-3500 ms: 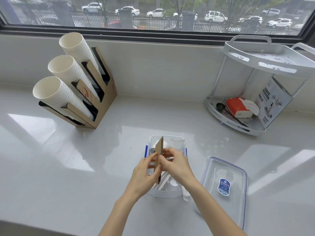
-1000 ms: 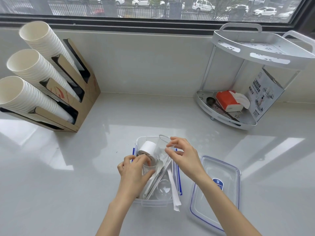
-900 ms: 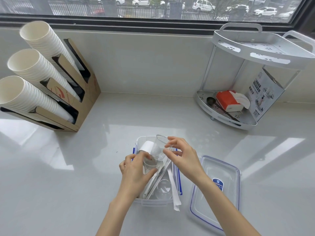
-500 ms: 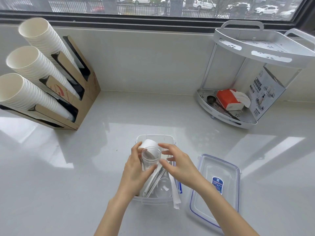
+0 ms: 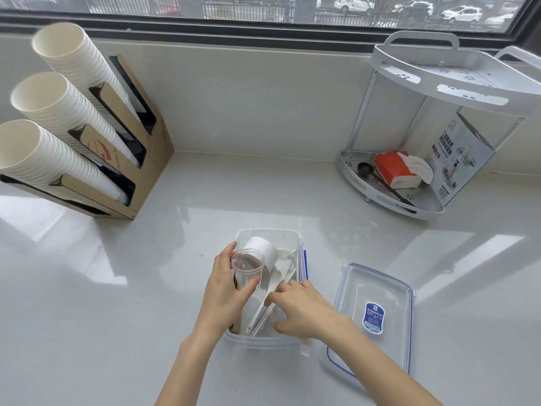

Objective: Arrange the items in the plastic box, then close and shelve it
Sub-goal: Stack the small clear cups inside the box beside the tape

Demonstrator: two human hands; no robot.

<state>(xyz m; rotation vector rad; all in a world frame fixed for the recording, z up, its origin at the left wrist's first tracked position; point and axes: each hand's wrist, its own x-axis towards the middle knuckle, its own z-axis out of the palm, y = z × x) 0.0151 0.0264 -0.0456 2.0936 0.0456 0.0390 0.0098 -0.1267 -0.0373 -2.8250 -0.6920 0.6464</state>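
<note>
A clear plastic box (image 5: 297, 240) with blue clips stands open on the white counter in front of me. My left hand (image 5: 224, 291) grips a clear plastic cup (image 5: 247, 272) over the box's left side. A white roll (image 5: 262, 251) lies at the box's far end, and white spoons or sticks (image 5: 272, 297) lie lengthwise inside. My right hand (image 5: 303, 307) reaches into the near right part of the box, fingers spread on the contents; what it touches is hidden. The clear lid (image 5: 373, 316) with a blue label lies flat to the right.
A cardboard holder (image 5: 128, 159) with three stacks of white paper cups stands at the back left. A white two-tier corner rack (image 5: 439, 92) at the back right holds a red tissue pack (image 5: 393, 168), a dark spoon and a printed box. A window runs along the back wall.
My left hand has kept the clear cup and tilted it over the box's left side. My right hand has let go of the cup and dropped down into the box's near right part.
</note>
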